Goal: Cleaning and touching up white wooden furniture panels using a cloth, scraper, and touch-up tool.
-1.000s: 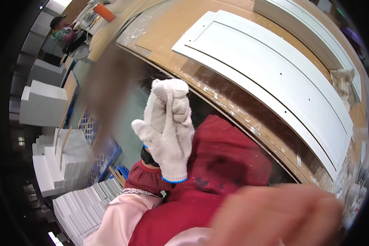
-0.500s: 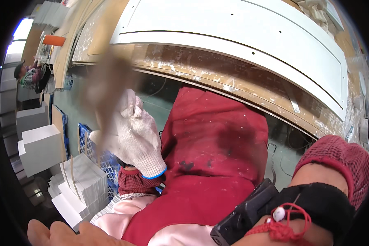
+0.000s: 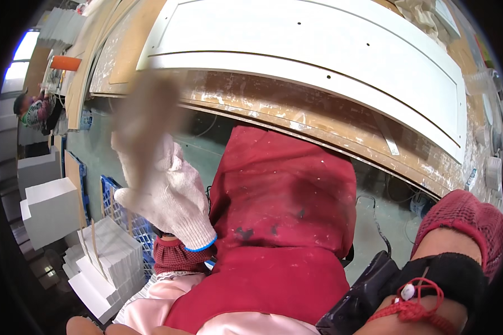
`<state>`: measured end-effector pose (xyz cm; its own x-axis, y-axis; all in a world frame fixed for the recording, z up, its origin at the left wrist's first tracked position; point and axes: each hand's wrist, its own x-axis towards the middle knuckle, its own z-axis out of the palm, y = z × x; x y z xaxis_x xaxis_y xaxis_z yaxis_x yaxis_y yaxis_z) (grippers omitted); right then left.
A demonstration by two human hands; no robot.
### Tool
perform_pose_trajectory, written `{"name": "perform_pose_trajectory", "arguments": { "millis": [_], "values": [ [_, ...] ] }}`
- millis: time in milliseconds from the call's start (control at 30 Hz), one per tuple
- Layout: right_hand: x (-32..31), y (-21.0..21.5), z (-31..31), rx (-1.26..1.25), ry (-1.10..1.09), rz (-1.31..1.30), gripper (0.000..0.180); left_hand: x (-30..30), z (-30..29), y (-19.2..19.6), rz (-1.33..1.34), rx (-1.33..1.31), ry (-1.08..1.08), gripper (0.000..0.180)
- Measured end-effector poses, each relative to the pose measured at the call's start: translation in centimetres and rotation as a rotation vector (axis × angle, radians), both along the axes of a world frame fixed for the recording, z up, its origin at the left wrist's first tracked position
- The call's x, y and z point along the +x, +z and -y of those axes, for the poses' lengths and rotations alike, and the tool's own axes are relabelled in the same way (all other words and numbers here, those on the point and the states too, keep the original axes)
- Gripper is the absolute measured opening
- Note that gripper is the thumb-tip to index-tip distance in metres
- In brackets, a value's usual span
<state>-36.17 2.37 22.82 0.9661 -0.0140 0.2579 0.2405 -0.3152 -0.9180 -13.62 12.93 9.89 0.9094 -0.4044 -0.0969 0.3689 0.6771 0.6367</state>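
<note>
Left hand (image 3: 162, 190) in white knit glove raised at centre left, fingers blurred, holding nothing visible. Red apron (image 3: 285, 223) fills lower centre. White door panel (image 3: 318, 56) lies on workbench (image 3: 296, 120) across top. White block stacks (image 3: 103, 262) lower left. Right forearm with black wrist strap (image 3: 447, 279) lower right; hand out of frame.

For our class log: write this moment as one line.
left hand: gloved, raised, blurred, empty | right hand: out of view | apron: red | panel: white, on bench
</note>
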Motion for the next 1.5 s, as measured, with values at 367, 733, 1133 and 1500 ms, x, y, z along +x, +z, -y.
{"name": "perform_pose_trajectory", "arguments": {
  "millis": [367, 733, 1133, 1500],
  "values": [
    [-0.4, 0.6, 0.3, -0.029, 0.002, -0.006, 0.045, 1.5, -0.6, -1.3, 0.377, -0.084, -0.423, 0.035],
    [-0.2, 1.5, 1.0, -0.068, 0.036, -0.025, 0.042, 0.5, 0.0, -0.5, 0.278, 0.027, -0.337, 0.037],
    [0.5, 2.5, 1.6, -0.095, 0.073, -0.048, 0.039, 1.0, 0.4, -0.3, 0.322, 0.109, -0.242, 0.030],
    [0.4, 3.9, 1.7, -0.072, 0.102, -0.084, 0.037, 1.9, -0.3, -1.3, 0.169, -0.001, -0.313, 0.039]
  ]
}}
